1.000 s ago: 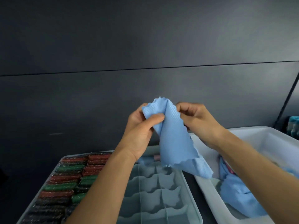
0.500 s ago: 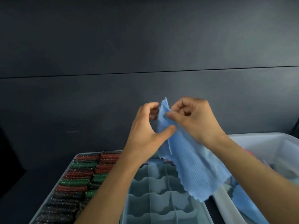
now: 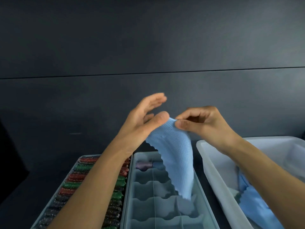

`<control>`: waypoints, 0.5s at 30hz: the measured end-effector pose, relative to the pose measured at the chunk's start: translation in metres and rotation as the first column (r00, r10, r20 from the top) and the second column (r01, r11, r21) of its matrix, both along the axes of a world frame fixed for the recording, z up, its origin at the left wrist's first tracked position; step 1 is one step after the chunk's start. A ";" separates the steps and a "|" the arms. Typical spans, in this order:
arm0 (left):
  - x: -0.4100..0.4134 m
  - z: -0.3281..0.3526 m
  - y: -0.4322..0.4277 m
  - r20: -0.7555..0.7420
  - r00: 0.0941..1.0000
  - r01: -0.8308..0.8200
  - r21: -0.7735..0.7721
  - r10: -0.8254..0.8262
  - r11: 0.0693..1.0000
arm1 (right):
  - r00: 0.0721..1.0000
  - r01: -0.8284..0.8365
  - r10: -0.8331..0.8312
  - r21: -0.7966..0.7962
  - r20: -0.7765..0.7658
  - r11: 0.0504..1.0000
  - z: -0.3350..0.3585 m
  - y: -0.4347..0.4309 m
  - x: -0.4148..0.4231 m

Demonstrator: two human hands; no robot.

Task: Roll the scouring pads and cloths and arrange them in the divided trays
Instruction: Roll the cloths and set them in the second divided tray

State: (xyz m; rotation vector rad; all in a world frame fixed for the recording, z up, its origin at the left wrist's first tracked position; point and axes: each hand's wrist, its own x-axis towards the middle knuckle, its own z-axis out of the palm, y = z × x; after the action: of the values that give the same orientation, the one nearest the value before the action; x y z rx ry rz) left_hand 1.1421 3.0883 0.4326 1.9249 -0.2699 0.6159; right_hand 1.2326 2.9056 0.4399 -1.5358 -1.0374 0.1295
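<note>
The right hand (image 3: 203, 124) pinches the top corner of a light blue waffle-textured cloth (image 3: 175, 156) hanging over the grey divided plastic tray (image 3: 132, 187), while the blurred left hand (image 3: 145, 119) seems spread open beside it

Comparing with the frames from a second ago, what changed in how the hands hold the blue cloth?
The left hand opened, fingers spread, only its thumb touching the light blue waffle-textured cloth. The right hand keeps pinching the top corner. The cloth still hangs above the grey divided tray.
</note>
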 end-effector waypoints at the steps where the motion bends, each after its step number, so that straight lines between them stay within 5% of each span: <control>1: 0.001 0.006 0.000 -0.019 1.000 0.008 0.086 -0.007 0.996 | 1.000 -0.014 0.014 -0.003 0.015 1.000 0.002 0.001 0.000; 3: 0.002 0.021 -0.001 -0.049 0.998 -0.038 0.211 0.049 0.977 | 0.999 -0.021 0.021 0.017 0.027 1.000 0.004 0.004 -0.001; 10: 0.012 0.047 -0.002 -0.075 0.996 -0.024 0.300 0.048 0.954 | 0.993 -0.048 0.059 0.106 -0.105 0.993 -0.001 0.012 -0.001; 15: 0.010 0.047 -0.005 -0.101 0.995 0.001 0.091 0.008 0.996 | 0.986 -0.068 0.082 0.101 -0.146 0.993 0.005 0.017 -0.001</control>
State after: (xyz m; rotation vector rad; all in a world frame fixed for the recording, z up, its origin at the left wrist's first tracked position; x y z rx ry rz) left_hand 1.1522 3.0834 0.4794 2.0377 -0.2336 0.5141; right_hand 1.2315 2.9223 0.4447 -1.3796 -0.9686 0.2408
